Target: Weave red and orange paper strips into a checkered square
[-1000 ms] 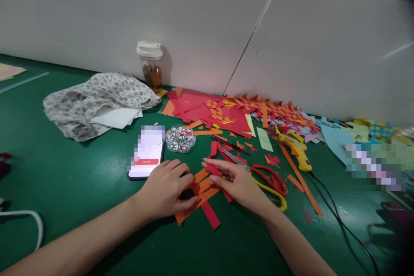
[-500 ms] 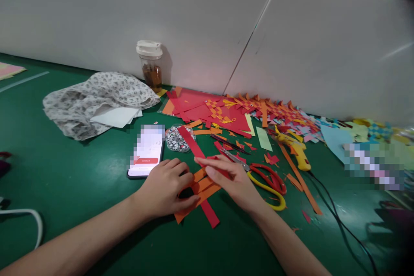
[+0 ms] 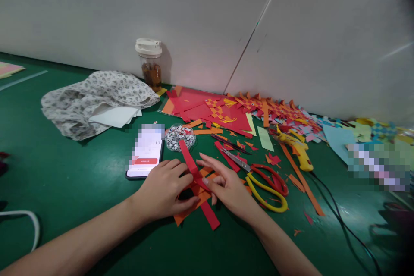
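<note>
Head view: a red paper strip (image 3: 188, 157) lies slantwise over overlapping orange strips (image 3: 180, 217), well forward of the back edge of the green tabletop (image 3: 97, 172). Below them, a red end (image 3: 211, 217) juts toward the near side. The left hand (image 3: 166, 187) presses the orange strips down, thumb and forefinger spread, not clenched. The right hand (image 3: 228, 185) has its thumb on the red strip; I cannot tell whether it pinches it. Just left lies a phone (image 3: 147, 151), beside a clear round case (image 3: 176, 139); to the right, scissors (image 3: 247, 167) with 1 red and 1 yellow handle, then a yellow glue gun (image 3: 302, 155). Along the back edge: patterned cloth (image 3: 74, 101), lidded cup (image 3: 151, 71), red sheets (image 3: 196, 95), checkered woven pieces (image 3: 271, 110).
</note>
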A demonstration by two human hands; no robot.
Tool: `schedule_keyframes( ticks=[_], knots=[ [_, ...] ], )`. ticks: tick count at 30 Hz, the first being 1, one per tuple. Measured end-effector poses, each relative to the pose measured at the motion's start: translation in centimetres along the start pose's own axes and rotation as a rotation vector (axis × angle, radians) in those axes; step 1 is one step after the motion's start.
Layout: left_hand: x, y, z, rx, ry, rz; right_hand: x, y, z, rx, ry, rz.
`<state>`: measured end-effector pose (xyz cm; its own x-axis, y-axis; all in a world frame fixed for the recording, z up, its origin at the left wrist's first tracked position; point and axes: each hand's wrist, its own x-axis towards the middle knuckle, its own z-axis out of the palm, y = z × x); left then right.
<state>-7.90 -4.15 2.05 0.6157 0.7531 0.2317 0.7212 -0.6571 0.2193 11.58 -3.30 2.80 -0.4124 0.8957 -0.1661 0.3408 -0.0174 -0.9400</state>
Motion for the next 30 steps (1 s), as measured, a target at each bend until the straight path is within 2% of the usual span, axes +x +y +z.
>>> schedule_keyframes(
  ticks=[8, 14, 19, 21, 24, 27, 30],
  knots=[
    [-0.1, 0.2, -0.3, -0.025, -0.032, -0.007, -1.4, -0.2, 0.8, -0.368, 0.197, -0.093],
    [0.0, 0.2, -0.3, -0.051, -0.035, -0.012, -3.5, -0.4, 0.7, -0.671, 0.148, -0.240],
    [0.1, 0.1, -0.1, -0.063, -0.006, -0.002, -4.2, -1.2, 0.0, -0.892, 0.215, -0.395],
    [0.1, 0.1, -0.2, -0.055, 0.010, -0.001, -4.1, -1.1, -0.2, -0.918, 0.162, -0.524],
    [0.2, 0.2, -0.3, -0.043, 0.008, -0.007, -3.5, -0.5, -0.5, -0.962, -0.002, -0.688],
    [0.1, 0.3, -0.3, -0.039, -0.003, -0.010, -2.9, 0.6, -0.8, -1.027, -0.115, -0.719],
    [0.0, 0.2, -0.3, -0.049, -0.017, -0.014, -2.6, 1.3, -1.1, -1.027, -0.126, -0.690]
  ],
)
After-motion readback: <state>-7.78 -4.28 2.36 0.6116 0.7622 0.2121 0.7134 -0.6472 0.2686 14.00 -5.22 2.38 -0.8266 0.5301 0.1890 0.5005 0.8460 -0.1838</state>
